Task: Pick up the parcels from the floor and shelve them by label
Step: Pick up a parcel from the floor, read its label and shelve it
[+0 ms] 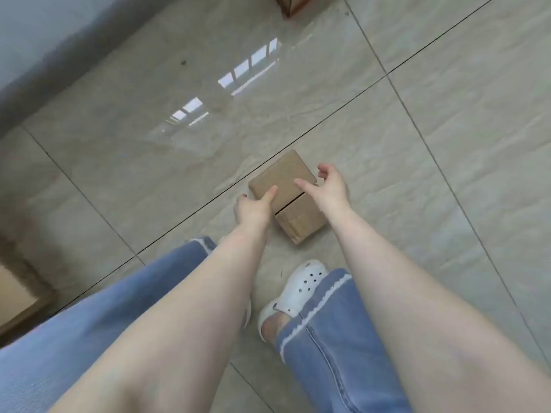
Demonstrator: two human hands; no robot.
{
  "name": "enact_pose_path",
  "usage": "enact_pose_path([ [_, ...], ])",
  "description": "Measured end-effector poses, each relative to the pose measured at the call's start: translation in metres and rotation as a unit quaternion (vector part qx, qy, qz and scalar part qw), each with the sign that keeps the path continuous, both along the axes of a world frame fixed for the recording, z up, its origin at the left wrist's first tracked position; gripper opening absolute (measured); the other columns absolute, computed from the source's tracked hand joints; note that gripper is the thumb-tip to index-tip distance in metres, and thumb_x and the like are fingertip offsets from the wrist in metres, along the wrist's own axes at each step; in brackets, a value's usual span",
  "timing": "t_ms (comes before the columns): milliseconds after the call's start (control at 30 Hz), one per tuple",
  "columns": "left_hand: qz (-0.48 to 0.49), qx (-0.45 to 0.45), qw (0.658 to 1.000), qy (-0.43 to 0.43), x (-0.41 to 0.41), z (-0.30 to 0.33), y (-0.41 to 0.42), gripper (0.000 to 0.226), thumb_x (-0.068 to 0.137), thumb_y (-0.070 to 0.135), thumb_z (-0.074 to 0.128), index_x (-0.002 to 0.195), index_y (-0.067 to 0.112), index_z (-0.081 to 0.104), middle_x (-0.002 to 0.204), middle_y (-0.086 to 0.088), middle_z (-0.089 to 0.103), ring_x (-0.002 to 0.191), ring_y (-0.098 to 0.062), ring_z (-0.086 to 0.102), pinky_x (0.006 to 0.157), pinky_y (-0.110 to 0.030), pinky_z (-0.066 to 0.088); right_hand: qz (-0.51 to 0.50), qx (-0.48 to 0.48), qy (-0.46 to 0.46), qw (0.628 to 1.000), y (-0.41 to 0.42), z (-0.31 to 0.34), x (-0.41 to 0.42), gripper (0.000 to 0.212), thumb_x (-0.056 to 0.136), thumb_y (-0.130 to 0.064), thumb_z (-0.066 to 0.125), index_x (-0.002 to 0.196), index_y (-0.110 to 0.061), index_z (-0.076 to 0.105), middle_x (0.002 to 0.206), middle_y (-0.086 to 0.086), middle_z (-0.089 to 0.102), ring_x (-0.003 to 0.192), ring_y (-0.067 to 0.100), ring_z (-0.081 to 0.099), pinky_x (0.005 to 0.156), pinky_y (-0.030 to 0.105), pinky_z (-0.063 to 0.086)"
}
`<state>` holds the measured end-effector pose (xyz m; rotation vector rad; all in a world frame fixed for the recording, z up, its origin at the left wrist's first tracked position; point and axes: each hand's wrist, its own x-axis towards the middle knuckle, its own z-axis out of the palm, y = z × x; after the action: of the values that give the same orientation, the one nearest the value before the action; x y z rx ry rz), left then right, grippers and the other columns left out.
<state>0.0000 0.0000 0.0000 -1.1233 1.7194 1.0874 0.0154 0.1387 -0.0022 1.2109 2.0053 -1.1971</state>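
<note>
Two small brown cardboard parcels lie side by side on the glossy tiled floor just ahead of my feet. The farther parcel (283,177) has a plain top; the nearer parcel (301,222) shows taped flaps. No label is visible on either. My left hand (253,208) rests against the left edge of the farther parcel, thumb on its top. Over that parcel's right edge hovers my right hand (329,186), fingers spread, thumb touching the top.
Another cardboard box corner (290,3) sits at the top edge. A grey wall base (59,55) runs along the upper left. A wooden piece (18,296) stands at the left edge. My white clog (295,290) and jeans legs fill the foreground.
</note>
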Motion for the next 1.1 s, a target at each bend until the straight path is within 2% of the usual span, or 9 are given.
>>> enact_pose_path([
  [133,0.051,0.024,0.998,-0.021,0.001,-0.037,0.009,0.065,0.084,0.038,0.074,0.135,0.005,0.05,0.137,-0.006,0.058,0.112,-0.025,0.057,0.086,-0.027,0.04,0.059,0.036,-0.028,0.997,0.006,-0.039,-0.003,0.08,0.074,-0.047,0.075,0.142,-0.016,0.045,0.143,0.004,0.054,0.132,0.021,0.05,0.11,0.038,0.037],
  [233,0.105,0.039,0.994,-0.015,-0.003,-0.05,0.011,0.056,0.084,0.032,0.075,0.131,0.008,0.055,0.127,-0.004,0.065,0.098,-0.018,0.058,0.079,-0.024,0.041,0.094,0.042,-0.046,0.994,0.004,-0.057,-0.009,0.076,0.074,-0.051,0.073,0.139,-0.018,0.049,0.139,0.002,0.058,0.13,0.021,0.052,0.111,0.04,0.034],
  [367,0.115,0.028,0.993,0.021,-0.01,-0.039,0.015,0.06,0.083,0.03,0.076,0.132,0.007,0.05,0.127,-0.003,0.064,0.102,-0.019,0.061,0.08,-0.025,0.045,0.094,0.052,-0.029,0.994,0.001,-0.049,-0.017,0.069,0.069,-0.052,0.075,0.127,-0.019,0.058,0.123,0.005,0.068,0.117,0.026,0.06,0.101,0.041,0.044],
  [467,0.104,0.013,0.992,0.069,-0.022,-0.006,0.017,0.072,0.071,0.043,0.079,0.126,0.015,0.042,0.135,-0.01,0.055,0.113,-0.024,0.061,0.098,-0.034,0.049,0.019,0.021,0.022,0.999,0.0,-0.021,-0.027,0.077,0.061,-0.053,0.077,0.126,-0.015,0.059,0.122,0.008,0.067,0.116,0.028,0.059,0.099,0.041,0.047],
  [633,0.081,0.066,0.987,0.12,-0.05,0.089,0.024,0.065,0.087,0.033,0.073,0.132,0.013,0.031,0.131,-0.009,0.054,0.106,-0.018,0.059,0.092,-0.026,0.045,-0.135,-0.043,0.117,0.983,0.002,0.071,-0.043,0.073,0.047,-0.056,0.079,0.11,-0.025,0.057,0.118,0.008,0.063,0.106,0.02,0.064,0.096,0.038,0.052],
  [733,0.084,0.096,0.985,0.119,-0.066,0.165,0.033,0.059,0.085,0.032,0.075,0.121,0.019,0.029,0.128,-0.009,0.055,0.107,-0.019,0.06,0.098,-0.029,0.048,-0.219,-0.072,0.158,0.96,0.007,0.144,-0.047,0.062,0.047,-0.051,0.085,0.099,-0.033,0.056,0.122,0.013,0.06,0.104,0.021,0.067,0.093,0.041,0.055],
  [867,0.101,0.119,0.982,0.104,-0.08,0.279,0.053,0.07,0.08,0.036,0.079,0.125,0.021,0.028,0.113,-0.004,0.054,0.111,-0.022,0.063,0.104,-0.037,0.049,-0.332,-0.124,0.187,0.916,0.009,0.261,-0.054,0.074,0.058,-0.041,0.087,0.121,-0.031,0.049,0.133,0.01,0.051,0.11,0.018,0.063,0.096,0.039,0.054],
  [967,0.127,0.154,0.975,0.1,-0.083,0.368,0.071,0.083,0.079,0.034,0.081,0.137,0.021,0.022,0.117,-0.006,0.057,0.11,-0.026,0.067,0.101,-0.041,0.052,-0.396,-0.213,0.183,0.874,0.007,0.35,-0.057,0.079,0.074,-0.032,0.081,0.137,-0.032,0.034,0.126,0.005,0.061,0.11,0.02,0.065,0.097,0.046,0.052],
  [1100,0.089,0.201,0.97,0.102,-0.082,0.472,0.078,0.093,0.079,0.035,0.08,0.144,0.025,0.014,0.132,-0.007,0.055,0.112,-0.025,0.066,0.1,-0.041,0.053,-0.396,-0.247,0.209,0.86,0.016,0.458,-0.055,0.07,0.082,-0.027,0.075,0.139,-0.034,0.034,0.119,0.002,0.068,0.09,0.014,0.07,0.072,0.037,0.06],
])
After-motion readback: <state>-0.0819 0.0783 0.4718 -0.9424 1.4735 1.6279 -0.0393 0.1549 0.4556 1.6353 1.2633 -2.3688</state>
